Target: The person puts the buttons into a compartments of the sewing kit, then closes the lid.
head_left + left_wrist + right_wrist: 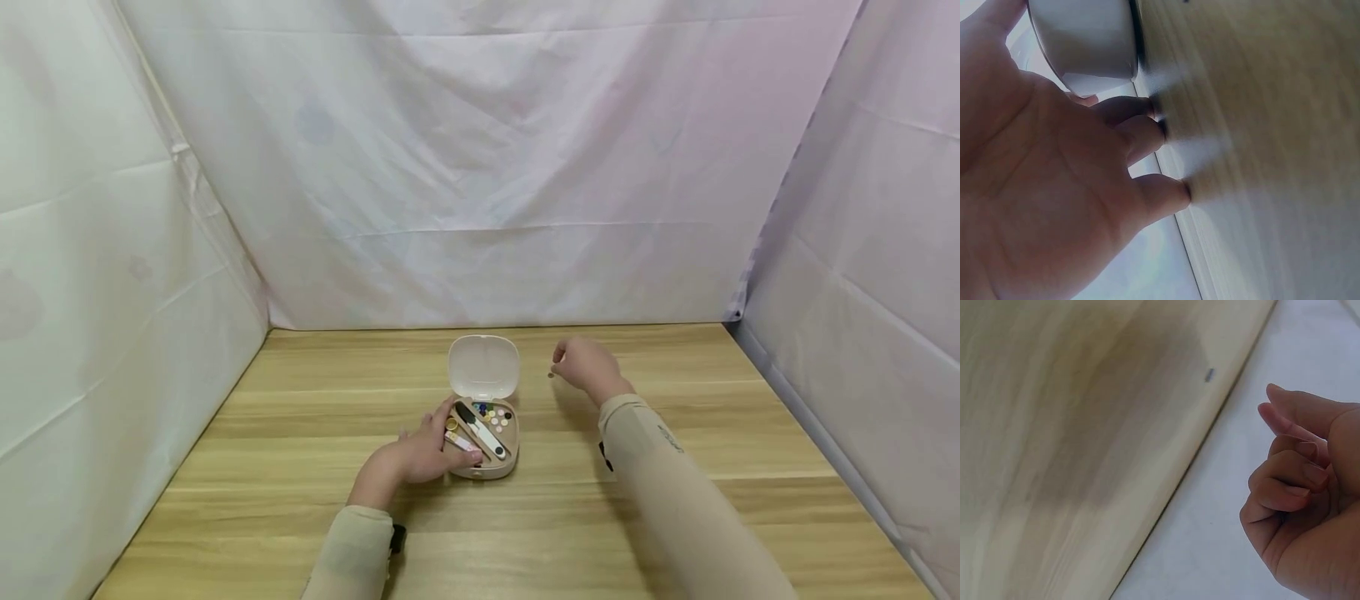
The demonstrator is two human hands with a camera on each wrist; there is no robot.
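Observation:
A small sewing box (pixel 513 457) stands on the table with its pale lid (pixel 483 367) raised. My left hand (pixel 427 452) grips its left side, thumb over the front edge and fingers along the side; in the left wrist view, fingertips rest on the wood beside the box's white wall (pixel 1088 47). In the tray lie white-handled, black-tipped thread snips (pixel 483 433), a yellow ring (pixel 452 424) and several buttons (pixel 498 419). Right of the lid, my right hand (pixel 588 367) hovers with thumb and forefinger slightly parted, other fingers curled. A tiny dark piece (pixel 551 375) shows just below those fingertips.
The wooden table (pixel 337 367) ends at a pale cloth backdrop (pixel 480 208) behind the box. More cloth hangs at the left (pixel 112 250) and right (pixel 877 208) sides.

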